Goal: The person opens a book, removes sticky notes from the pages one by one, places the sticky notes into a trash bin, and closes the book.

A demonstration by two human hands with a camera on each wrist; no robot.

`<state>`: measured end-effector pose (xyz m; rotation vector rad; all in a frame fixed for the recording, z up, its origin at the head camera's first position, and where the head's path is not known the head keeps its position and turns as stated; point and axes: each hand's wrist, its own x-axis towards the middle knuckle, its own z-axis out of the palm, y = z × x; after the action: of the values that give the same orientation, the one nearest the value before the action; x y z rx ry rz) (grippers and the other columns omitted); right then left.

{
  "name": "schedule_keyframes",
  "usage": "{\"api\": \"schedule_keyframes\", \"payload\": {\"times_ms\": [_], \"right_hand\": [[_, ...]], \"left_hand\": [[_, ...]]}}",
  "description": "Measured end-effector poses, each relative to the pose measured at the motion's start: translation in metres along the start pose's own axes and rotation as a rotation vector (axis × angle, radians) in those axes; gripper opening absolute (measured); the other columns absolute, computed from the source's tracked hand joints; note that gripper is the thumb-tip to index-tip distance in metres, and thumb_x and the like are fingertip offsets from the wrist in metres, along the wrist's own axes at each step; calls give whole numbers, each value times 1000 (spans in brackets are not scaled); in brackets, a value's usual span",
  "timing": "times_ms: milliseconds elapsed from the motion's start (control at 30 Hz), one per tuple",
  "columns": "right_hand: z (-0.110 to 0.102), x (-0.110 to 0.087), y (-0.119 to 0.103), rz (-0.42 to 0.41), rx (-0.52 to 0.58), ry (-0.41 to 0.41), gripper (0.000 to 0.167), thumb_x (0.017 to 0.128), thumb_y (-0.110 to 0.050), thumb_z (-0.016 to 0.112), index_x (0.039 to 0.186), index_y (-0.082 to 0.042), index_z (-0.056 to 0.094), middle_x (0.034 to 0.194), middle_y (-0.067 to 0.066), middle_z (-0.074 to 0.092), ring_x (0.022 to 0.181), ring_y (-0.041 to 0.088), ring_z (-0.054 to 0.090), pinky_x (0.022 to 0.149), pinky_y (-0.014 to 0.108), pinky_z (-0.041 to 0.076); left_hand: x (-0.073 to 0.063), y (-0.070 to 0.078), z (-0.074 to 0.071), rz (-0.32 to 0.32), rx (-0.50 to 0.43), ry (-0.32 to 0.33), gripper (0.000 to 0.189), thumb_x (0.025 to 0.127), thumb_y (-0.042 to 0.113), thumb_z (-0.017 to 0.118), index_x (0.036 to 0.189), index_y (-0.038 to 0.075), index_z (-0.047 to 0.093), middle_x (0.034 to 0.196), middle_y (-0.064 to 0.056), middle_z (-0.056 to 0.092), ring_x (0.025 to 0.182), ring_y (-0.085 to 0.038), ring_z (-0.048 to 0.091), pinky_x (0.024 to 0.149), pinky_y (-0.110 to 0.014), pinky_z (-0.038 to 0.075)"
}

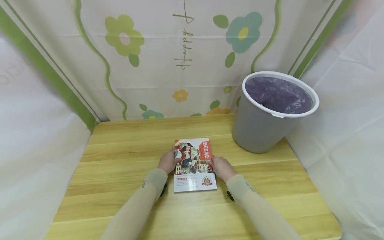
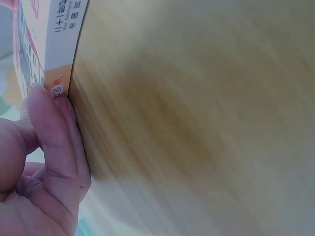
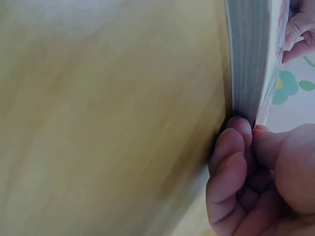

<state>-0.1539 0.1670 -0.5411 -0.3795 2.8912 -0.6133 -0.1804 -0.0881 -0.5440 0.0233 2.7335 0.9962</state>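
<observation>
A thick paperback book (image 1: pixel 195 166) with an illustrated figure in a hat and red vest on its cover lies face up at mid-table. My left hand (image 1: pixel 168 161) grips its left side, thumb over the cover. In the left wrist view, the fingers (image 2: pixel 56 142) are bent against the printed spine (image 2: pixel 61 34). On the opposite side, my right hand (image 1: pixel 222 167) pinches the book's edge, with the thumb on top. The right wrist view shows curled fingers (image 3: pixel 229 167) at the page edges (image 3: pixel 248 54), which stand close to the tabletop.
A grey trash bin (image 1: pixel 255 126) with a white rim and a purple liner (image 1: pixel 279 93) stands at the back right of the wooden table (image 1: pixel 126 196). Behind the table hangs a flower-printed cloth (image 1: pixel 162 73), and pale cloth (image 1: pixel 36 133) also hangs at both sides.
</observation>
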Motion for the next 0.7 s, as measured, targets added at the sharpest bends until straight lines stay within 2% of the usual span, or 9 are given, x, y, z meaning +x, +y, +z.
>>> {"api": "schedule_keyframes", "payload": {"times_ms": [100,333,433,533,600,700], "right_hand": [[-1,1,2,-3,1,3,19,101,-17,58,112,-3,65,69,-2,59,65,15,58,67,37,55],[-3,7,7,21,56,1,34,102,-20,57,130,-1,60,82,3,67,69,14,59,72,37,55],[-2,9,7,45,72,-22,37,102,-22,56,133,-1,58,79,1,65,69,15,59,73,37,55],[-2,9,6,57,84,-29,38,102,-22,57,133,0,58,78,1,65,72,16,61,77,40,55],[-2,9,6,61,88,-22,39,101,-21,58,133,1,59,83,4,68,74,17,61,77,40,56],[-1,10,6,75,100,-13,40,100,-21,59,133,2,58,99,12,71,71,15,60,74,37,56]], "left_hand": [[1,2,1,0,1,-10,79,95,27,68,154,-2,25,143,-26,48,125,-39,53,103,-48,44],[7,6,-2,2,-2,-2,79,95,28,67,154,-3,24,142,-26,50,124,-38,54,102,-48,45],[8,5,-2,-1,0,-3,79,95,26,68,154,-4,25,142,-27,49,112,-35,60,94,-44,50],[9,3,0,-18,-13,-20,79,96,26,67,155,-2,24,142,-27,50,94,-34,65,79,-42,55],[9,1,1,-13,3,-18,79,96,28,67,155,-2,24,141,-26,50,99,-36,65,82,-43,55],[9,0,0,0,-2,-13,78,96,27,67,155,-2,24,141,-27,51,111,-41,61,93,-47,51]]}}
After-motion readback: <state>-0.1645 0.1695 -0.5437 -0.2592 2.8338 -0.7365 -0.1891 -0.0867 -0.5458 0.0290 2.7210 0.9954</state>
